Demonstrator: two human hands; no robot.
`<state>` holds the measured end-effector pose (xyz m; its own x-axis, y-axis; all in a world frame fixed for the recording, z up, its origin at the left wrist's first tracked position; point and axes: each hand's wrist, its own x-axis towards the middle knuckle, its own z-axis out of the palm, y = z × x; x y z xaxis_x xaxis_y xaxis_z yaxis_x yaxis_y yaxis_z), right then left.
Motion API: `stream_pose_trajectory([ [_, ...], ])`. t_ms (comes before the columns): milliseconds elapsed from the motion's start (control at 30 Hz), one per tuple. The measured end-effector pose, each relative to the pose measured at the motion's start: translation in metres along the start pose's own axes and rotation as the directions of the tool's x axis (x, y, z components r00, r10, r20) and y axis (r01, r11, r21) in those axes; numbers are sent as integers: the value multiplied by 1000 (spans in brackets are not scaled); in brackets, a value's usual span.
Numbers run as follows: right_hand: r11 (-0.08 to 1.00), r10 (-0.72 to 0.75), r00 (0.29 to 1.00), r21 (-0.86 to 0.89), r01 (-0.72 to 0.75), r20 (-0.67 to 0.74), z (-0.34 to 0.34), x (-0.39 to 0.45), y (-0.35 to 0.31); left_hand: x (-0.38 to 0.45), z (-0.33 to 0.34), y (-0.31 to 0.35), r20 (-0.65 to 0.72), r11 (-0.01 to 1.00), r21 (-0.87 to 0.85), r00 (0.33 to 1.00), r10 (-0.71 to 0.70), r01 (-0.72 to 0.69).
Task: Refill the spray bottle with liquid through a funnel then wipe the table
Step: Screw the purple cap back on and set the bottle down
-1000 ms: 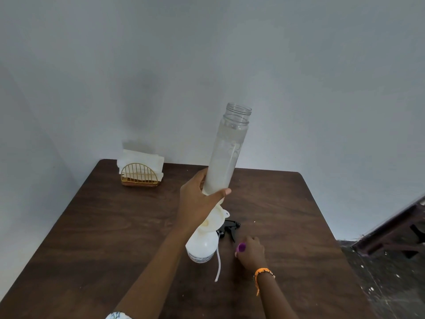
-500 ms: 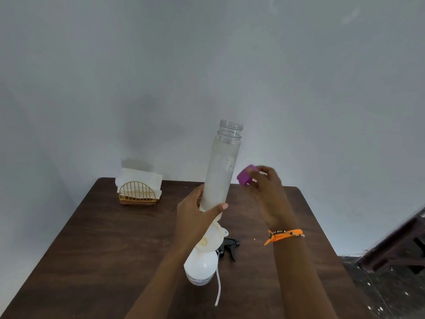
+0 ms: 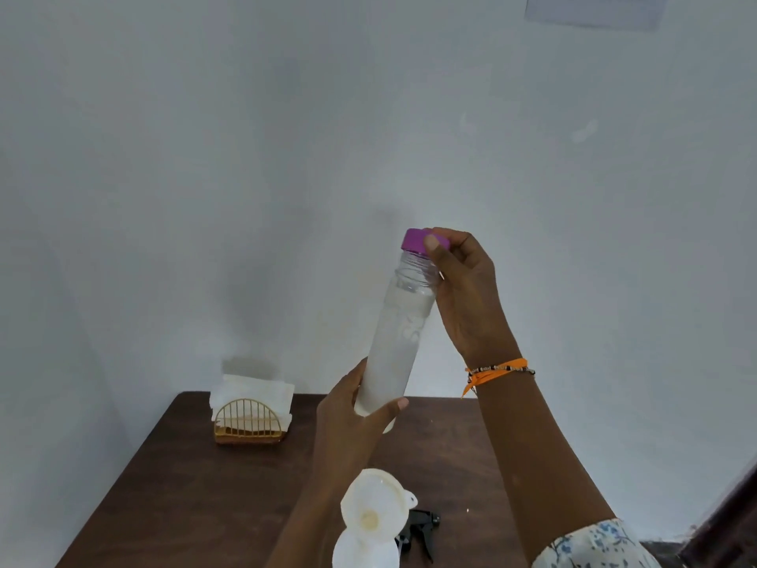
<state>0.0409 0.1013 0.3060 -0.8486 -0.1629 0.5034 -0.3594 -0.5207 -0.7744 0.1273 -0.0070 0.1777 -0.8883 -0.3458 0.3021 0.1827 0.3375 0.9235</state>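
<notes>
My left hand (image 3: 352, 420) grips the base of a tall clear bottle (image 3: 399, 342) of cloudy white liquid, held upright and slightly tilted above the table. My right hand (image 3: 463, 293) holds a purple cap (image 3: 415, 241) on the bottle's mouth. Below, a white funnel (image 3: 375, 506) sits in the neck of the white spray bottle (image 3: 360, 551), which stands on the dark wooden table (image 3: 205, 506). The black trigger sprayer head (image 3: 422, 526) lies on the table just right of the spray bottle.
A gold wire holder with white napkins (image 3: 250, 412) stands at the table's back left corner, against the white wall. A dark piece of furniture (image 3: 729, 518) shows at the lower right edge.
My right hand picked the purple cap up from the table, lifted it and set it on the mouth of the bottle. The view tilted upward; the bottle stays in my left hand.
</notes>
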Motion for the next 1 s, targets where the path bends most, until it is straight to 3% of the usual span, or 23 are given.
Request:
stream_pose_trajectory([
  [167,986,-41,986,-155,66,160,4,12,-8,13,-5,17,-9,999,-27,999,34,-35],
  [333,963,-25,972,-256,87,235,-2,22,-19,21,-13,20,149,996,-74,987,66,-56],
  [467,973,17,953,-225,54,304,-11,24,-23,16,-22,22,281,971,-240,958,64,6],
  [600,980,63,931,-197,9,359,-17,24,-23,11,-24,21,284,950,-312,957,62,31],
  [700,949,108,935,-316,4,338,-15,25,-25,11,-20,17,214,953,-304,975,54,14],
  [867,820,76,989,-572,11,127,4,22,-23,11,-13,16,118,957,-290,991,57,-21],
  [933,853,148,981,-518,-64,123,5,22,-22,12,-12,20,105,956,-291,993,60,-27],
  [1000,938,244,954,-291,-187,173,3,23,-21,14,-12,20,94,957,-287,994,58,-28],
])
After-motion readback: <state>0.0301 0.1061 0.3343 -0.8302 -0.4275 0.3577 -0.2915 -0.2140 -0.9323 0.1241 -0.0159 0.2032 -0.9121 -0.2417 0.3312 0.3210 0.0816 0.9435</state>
